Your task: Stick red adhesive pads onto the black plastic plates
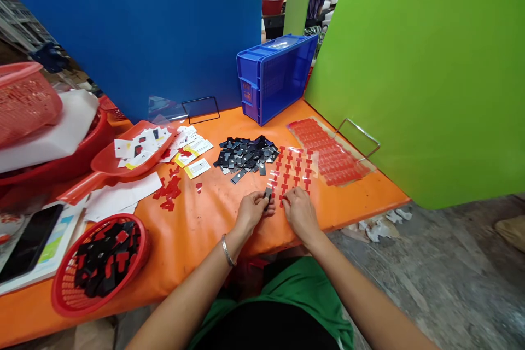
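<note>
Between the thumb and fingers of my left hand (253, 211) is a small black rectangular piece (268, 193). My right hand (301, 212) rests at the near edge of a clear sheet with rows of red T-shaped stickers (297, 169). Its fingers are drawn together on a red sticker (281, 202) at the sheet's lower left; whether the sticker is off the sheet I cannot tell. Beyond my left hand lies a heap of similar black pieces (246, 156).
A stack of red sticker sheets (334, 153) lies right, by a wire stand (359, 139). A blue crate (279, 76) stands behind. At left are a red basket of black pieces (141, 262), a red scoop with white cards (104, 167), loose red bits (169, 190) and a phone (30, 243).
</note>
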A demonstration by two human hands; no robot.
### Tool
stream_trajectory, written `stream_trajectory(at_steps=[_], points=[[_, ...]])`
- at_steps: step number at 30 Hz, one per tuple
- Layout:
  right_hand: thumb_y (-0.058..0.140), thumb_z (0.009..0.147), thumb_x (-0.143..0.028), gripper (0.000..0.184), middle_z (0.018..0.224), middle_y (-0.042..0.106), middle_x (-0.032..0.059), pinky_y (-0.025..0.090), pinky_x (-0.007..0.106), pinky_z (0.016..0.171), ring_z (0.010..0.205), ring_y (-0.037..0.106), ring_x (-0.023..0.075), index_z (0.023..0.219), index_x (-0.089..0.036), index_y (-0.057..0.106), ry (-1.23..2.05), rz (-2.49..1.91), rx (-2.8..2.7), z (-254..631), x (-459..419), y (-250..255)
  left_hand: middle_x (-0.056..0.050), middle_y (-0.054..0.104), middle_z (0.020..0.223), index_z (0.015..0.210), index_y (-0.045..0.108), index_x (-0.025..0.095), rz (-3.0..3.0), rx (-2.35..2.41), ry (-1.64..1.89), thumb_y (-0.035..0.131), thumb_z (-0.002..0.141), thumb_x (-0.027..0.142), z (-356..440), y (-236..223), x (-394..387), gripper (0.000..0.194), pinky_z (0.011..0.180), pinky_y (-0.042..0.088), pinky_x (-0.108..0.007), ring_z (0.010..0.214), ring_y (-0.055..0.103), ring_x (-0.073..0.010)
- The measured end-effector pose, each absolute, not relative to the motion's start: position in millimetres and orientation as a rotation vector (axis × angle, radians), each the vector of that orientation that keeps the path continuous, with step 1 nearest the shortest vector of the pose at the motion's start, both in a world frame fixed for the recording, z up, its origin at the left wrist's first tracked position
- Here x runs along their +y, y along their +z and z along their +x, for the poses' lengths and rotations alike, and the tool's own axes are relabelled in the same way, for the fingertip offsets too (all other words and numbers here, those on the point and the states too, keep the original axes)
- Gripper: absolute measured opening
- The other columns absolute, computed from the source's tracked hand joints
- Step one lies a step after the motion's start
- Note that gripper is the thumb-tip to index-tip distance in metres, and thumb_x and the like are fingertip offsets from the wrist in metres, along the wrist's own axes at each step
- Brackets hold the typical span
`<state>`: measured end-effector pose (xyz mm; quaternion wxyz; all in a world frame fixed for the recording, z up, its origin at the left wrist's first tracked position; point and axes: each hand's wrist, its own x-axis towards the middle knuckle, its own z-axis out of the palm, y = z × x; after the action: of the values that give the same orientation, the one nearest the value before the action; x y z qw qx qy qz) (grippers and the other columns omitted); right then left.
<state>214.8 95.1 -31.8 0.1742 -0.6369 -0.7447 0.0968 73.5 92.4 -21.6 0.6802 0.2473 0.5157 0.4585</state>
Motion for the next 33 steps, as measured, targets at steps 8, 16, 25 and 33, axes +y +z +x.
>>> stream_trajectory(at_steps=[8, 16, 25, 33], points=[[0.047, 0.077, -0.014, 0.008, 0.078, 0.056, 0.0068, 0.041, 0.034, 0.071, 0.078, 0.05, 0.0221, 0.072, -0.02, 0.051, 0.409, -1.678, -1.903, 216, 99, -42, -0.008, 0.065, 0.073, 0.082, 0.059, 0.006, 0.548, 1.221, 1.013, 0.052, 0.082, 0.004, 77, -30, 101, 0.008, 0.058, 0.054, -0.024, 0.055, 0.062, -0.0097], [0.057, 0.073, -0.036, 0.017, 0.063, 0.054, -0.001, 0.042, 0.028, 0.054, 0.055, 0.049, 0.0141, 0.073, -0.02, 0.052, 1.016, -1.461, -1.277, 233, 102, -30, -0.009, 0.066, 0.076, 0.085, 0.058, 0.006, 0.503, 1.206, 0.988, 0.054, 0.077, -0.002, 74, -19, 101, 0.012, 0.058, 0.054, -0.024, 0.057, 0.063, -0.011], [0.07, 0.063, -0.034, 0.026, 0.067, 0.056, -0.0017, 0.046, 0.026, 0.054, 0.059, 0.054, 0.0132, 0.075, -0.021, 0.051, 1.215, -1.267, -1.194, 191, 75, -29, -0.009, 0.068, 0.079, 0.094, 0.058, 0.009, 0.413, 1.109, 0.947, 0.053, 0.07, -0.004, 53, -6, 63, 0.028, 0.065, 0.056, -0.029, 0.062, 0.066, -0.014], [0.063, 0.074, -0.031, 0.016, 0.067, 0.055, -0.0019, 0.045, 0.026, 0.053, 0.058, 0.054, 0.0131, 0.082, -0.022, 0.052, 1.096, -1.311, -1.361, 176, 57, -48, -0.01, 0.069, 0.084, 0.09, 0.062, 0.007, 0.419, 1.018, 0.989, 0.057, 0.063, -0.002, 46, -20, 47, 0.03, 0.072, 0.055, -0.028, 0.07, 0.067, -0.0149]])
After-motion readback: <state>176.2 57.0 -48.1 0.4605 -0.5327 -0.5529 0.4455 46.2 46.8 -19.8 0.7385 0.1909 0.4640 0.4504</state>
